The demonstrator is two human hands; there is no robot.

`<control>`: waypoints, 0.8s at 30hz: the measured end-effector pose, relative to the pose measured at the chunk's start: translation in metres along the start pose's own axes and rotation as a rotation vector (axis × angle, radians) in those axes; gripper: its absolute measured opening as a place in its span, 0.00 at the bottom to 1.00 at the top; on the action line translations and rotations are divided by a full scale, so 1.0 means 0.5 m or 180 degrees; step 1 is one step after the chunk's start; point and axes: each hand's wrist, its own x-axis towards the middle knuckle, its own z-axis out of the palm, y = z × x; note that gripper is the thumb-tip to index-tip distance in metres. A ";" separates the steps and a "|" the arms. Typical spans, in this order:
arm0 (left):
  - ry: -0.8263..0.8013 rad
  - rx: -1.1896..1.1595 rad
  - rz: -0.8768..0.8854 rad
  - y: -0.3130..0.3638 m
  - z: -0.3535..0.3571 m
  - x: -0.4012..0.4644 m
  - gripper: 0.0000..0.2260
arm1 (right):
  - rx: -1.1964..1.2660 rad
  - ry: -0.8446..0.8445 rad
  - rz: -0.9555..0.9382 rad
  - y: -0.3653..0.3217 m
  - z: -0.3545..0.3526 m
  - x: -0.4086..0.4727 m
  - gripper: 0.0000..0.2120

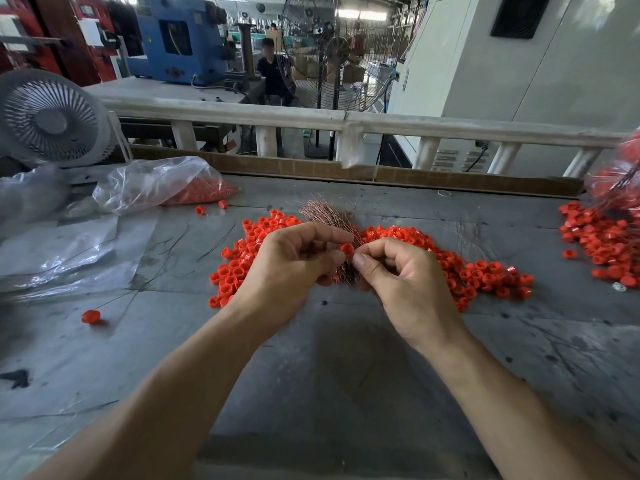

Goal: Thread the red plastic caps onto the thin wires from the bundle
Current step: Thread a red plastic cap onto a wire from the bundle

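Most of the job looks to be ahead of me. A wide heap of loose red caps (485,271) lies on the grey tabletop (311,375) across the middle of the frame, spreading out from behind both my hands. A clear plastic bag (156,183) at upper left holds more of them. At the right edge sits a second pile of caps (602,244) with wires running into it under a tangled red mass; I take that for finished work, though it is too blurred at the edge to be sure. One cap on a wire (91,317) lies alone at lower left.

My left hand (287,268) is raised at centre frame with its back to the camera. Its fingers are curled round the copper wire bundle (327,211), whose ends fan out above my knuckles, and its thumb and forefinger pinch a single red cap (346,249). My right hand (412,285) meets it from the right, thumb and forefinger pressed together right beside that cap. I judge they pinch one thin wire, but the strand itself is too fine to make out, so I cannot tell whether it has entered the cap yet
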 end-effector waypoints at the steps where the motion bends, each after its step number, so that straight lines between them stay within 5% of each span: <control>1: 0.0004 0.0016 -0.0004 0.001 0.000 -0.001 0.10 | -0.0002 -0.0006 0.0009 0.000 0.000 0.000 0.04; 24: 0.0031 -0.0218 -0.0212 0.000 0.003 -0.004 0.09 | -0.0112 0.0014 0.0008 0.002 -0.005 -0.004 0.04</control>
